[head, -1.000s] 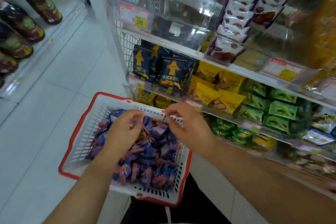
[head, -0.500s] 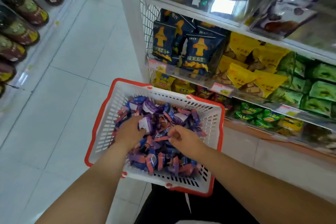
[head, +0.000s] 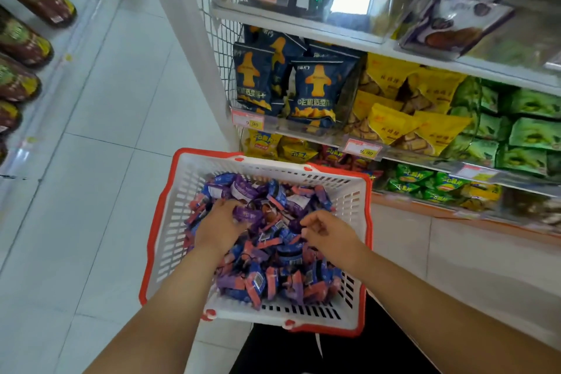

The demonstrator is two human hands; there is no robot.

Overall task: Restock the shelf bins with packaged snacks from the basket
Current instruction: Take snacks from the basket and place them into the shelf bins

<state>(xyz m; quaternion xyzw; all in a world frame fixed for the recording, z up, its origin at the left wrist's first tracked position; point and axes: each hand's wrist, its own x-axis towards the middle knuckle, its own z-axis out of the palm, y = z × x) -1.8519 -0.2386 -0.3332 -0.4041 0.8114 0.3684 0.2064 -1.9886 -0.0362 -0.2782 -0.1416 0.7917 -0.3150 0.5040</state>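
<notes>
Snack packets (head: 273, 267), purple and blue, heaped in our red-rimmed white basket (head: 353, 200). Our left hand (head: 220, 226) grips packets; our right hand (head: 329, 235) is curled over the heap, hold unclear. Shelf bins (head: 303, 127) just beyond the rim; open tiled floor (head: 100, 136) to the left.

Both hands are now lower vs. 1 s ago: then they are up at the far rim of the white plastic basket with red rim (head: 170, 222), now they are down inside it, on the heap of small purple, blue and pink snack packets (head: 273, 267). The left hand (head: 220, 226) lies with fingers dug into the packets, a purple one at its fingertips. The right hand (head: 329, 237), since 0.5 s ago, moves a bit to the right and its fingers are curled just above the packets; if it pinches one I cannot tell. The view also tilts down, so the basket sits more central.
</notes>
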